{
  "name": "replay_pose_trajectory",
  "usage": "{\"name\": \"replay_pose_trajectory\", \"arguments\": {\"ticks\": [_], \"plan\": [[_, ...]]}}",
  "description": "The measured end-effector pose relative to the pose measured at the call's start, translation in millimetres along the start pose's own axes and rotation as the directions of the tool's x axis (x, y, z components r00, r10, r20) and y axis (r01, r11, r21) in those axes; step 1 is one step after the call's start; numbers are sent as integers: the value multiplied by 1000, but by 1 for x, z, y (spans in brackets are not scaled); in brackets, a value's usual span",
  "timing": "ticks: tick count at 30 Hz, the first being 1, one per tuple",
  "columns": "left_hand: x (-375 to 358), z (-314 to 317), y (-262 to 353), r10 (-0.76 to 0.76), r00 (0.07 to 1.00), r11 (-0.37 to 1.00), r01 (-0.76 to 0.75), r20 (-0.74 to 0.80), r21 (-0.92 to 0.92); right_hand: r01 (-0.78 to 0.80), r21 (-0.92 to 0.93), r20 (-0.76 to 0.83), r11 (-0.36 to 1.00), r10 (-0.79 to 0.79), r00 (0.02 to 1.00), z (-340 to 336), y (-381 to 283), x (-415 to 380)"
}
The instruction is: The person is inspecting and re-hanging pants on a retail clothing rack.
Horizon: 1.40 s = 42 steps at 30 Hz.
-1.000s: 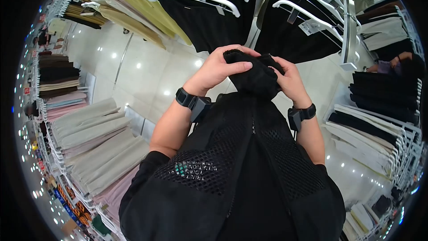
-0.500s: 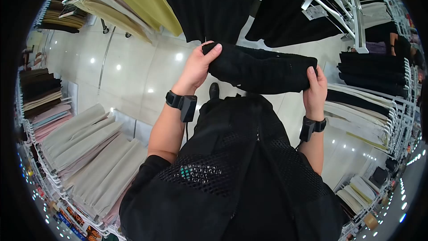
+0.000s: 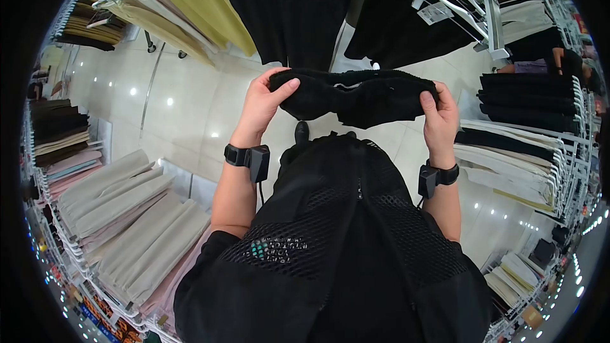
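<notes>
A black garment is stretched by its upper edge between my two hands, its folds hanging a little below. My left hand grips its left end, thumb on top. At the right end, my right hand pinches the cloth with the thumb in front. A small light-coloured strip shows in the opening at the top edge. Just beyond the garment hang black trousers and another black garment on white hangers.
Yellow-green trousers hang at the upper left. Pale trousers lie over a rack at lower left. Folded black clothes and white ones are on the right rack. A person's arm shows at upper right.
Both hands have moved left with the garment, my left hand also slightly down. The garment's top edge has opened, showing a light strip, and its middle sags differently.
</notes>
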<state>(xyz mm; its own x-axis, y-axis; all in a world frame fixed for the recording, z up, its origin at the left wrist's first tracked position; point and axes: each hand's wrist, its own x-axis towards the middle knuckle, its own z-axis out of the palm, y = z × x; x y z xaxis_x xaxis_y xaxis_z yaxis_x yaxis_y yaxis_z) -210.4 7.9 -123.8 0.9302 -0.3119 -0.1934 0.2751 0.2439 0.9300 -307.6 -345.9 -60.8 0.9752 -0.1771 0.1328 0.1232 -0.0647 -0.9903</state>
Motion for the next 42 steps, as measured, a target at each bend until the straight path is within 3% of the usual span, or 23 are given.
{"name": "replay_pose_trajectory", "arguments": {"ticks": [2,4,5,7,8,10,13,14,16,17,18,20,21,24,28,30,32,34,36,39,41,42], "plan": [[-4,1,-7,36,999,996,-33,-31,88,37,-40,22,999,-36,999,2,-7,-1],[-3,7,-11,194,964,949,-137,-181,283,51,-39,10,998,-50,999,4,-11,1],[-4,8,-11,194,964,949,-138,-181,283,85,-57,0,995,-85,996,4,-12,3],[-4,10,-9,298,915,766,-59,-272,640,118,-78,-14,990,-119,993,9,-20,8],[-2,14,-9,292,918,765,-57,-268,642,148,-129,-31,981,-153,988,11,-25,10],[-1,22,0,-32,999,894,17,26,447,163,-176,-54,971,-175,983,22,-37,12],[7,56,-5,-189,927,972,130,325,196,316,-310,180,897,-271,946,39,-54,20],[9,70,-7,-221,897,975,213,382,65,367,-285,287,886,-286,914,45,-57,20],[16,93,-8,-253,855,892,387,452,-233,314,-230,429,921,-193,883,56,-62,15],[24,100,-9,-223,811,843,439,540,-310,338,-231,462,913,-203,864,60,-59,12],[26,113,-6,-224,817,773,481,531,-414,336,-230,455,913,-205,867,60,-58,10],[28,130,6,-221,843,769,460,490,-445,291,-266,554,919,-102,827,53,-58,4],[33,129,0,-170,820,687,496,546,-531,248,-270,559,930,-58,827,48,-56,2],[46,134,-14,-221,861,705,465,458,-535,195,-225,548,955,-42,835,36,-55,-4],[57,138,-8,-251,846,696,496,471,-519,170,-192,509,967,-50,859,10,-49,-12],[59,140,-3,-289,850,719,496,440,-487,-16,-198,320,980,80,944,-4,-41,-16],[64,139,-1,-314,863,819,457,396,-346,6,-236,230,972,50,972,-13,-37,-17],[56,147,20,-339,865,851,449,369,-273,62,-235,-26,970,-70,997,-17,-34,-16],[58,144,23,-363,835,883,450,414,-133,100,-288,-53,952,-121,991,-22,-38,-10],[58,146,23,-340,807,900,428,482,-83,124,-350,-73,929,-159,985,-14,-41,-5],[55,146,23,-325,808,914,402,492,-58,7,-293,55,956,10,998,-10,-40,-4],[51,148,25,-347,803,886,451,484,-113,9,-290,62,957,9,998,-11,-39,-4]]}}
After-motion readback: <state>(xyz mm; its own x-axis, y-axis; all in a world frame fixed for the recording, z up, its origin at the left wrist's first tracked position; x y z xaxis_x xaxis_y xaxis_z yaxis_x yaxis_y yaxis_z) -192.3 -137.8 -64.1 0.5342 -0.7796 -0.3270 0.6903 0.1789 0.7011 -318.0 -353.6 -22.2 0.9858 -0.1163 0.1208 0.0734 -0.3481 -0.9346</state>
